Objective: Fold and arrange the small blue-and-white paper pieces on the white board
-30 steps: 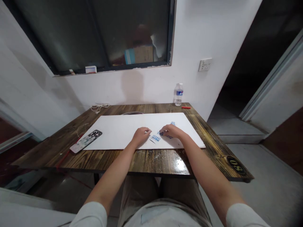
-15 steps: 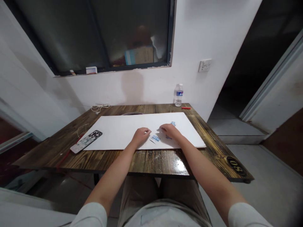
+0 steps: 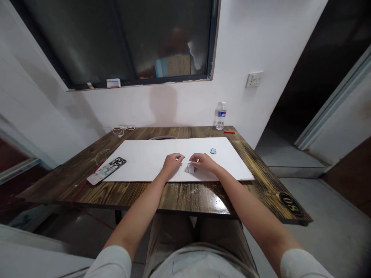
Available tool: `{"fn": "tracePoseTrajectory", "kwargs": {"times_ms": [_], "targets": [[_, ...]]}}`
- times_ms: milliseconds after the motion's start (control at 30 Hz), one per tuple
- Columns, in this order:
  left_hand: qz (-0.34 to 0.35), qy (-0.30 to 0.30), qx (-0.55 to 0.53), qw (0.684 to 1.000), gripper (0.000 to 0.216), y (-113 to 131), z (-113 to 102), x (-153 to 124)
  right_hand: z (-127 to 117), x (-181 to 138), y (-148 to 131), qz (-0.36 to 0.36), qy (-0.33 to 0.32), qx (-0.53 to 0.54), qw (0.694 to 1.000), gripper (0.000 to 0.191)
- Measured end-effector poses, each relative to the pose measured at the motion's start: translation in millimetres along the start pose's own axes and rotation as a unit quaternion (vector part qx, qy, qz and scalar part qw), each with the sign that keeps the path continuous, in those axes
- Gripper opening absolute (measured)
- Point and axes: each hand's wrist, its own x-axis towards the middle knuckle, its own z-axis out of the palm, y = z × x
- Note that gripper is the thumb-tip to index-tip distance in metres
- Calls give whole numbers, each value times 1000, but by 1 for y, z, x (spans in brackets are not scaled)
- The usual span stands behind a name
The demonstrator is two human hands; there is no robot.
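Note:
On the white board my left hand rests with thumb and forefinger brought together. Anything between those fingertips is too small to make out. Just to its right, my right hand is closed in a pinch above a small greyish-white patch with dark marks. It looks like a thin piece at the fingertips, but I cannot tell whether it is held or lies on the board. Farther back and to the right, a small blue marking shows on the white surface.
A phone lies across the board's left edge. The wooden table also carries a white cable, a water bottle and a red pen-like stick. Behind stand a wall and a window; a number disc is at front right.
My right hand has moved left and slightly nearer, close to my left hand. The blue drawing between the hands no longer shows; a greyish patch is there. My left hand stays nearly in place.

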Motion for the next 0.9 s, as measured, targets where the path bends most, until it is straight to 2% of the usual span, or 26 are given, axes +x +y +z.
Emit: {"fn": "tracePoseTrajectory", "kwargs": {"times_ms": [133,233,333,433,500,600,733,900], "targets": [[-17,7,-11,1000,25,-1,2,-1,-17,-2,9,-19,26,-81,996,26],[-28,10,-18,999,24,-2,3,-1,-39,-7,20,8,-16,-101,995,33],[-28,2,-28,999,24,-2,3,-2,-54,-14,31,56,-42,-191,979,45],[-19,-3,-20,1000,24,-2,3,-2,-56,-17,41,100,-80,-241,962,49],[-15,-1,-9,1000,24,-3,4,-2,-52,-16,46,106,-96,-257,956,47],[-16,0,-8,1000,24,-5,5,-1,-48,-14,49,98,-116,-246,957,41],[-18,-3,-11,1000,24,-6,5,-1,-50,-14,41,115,-122,-179,970,40],[-16,-4,-16,1000,24,-4,4,-2,-47,-13,27,93,-123,-82,985,27]]}}
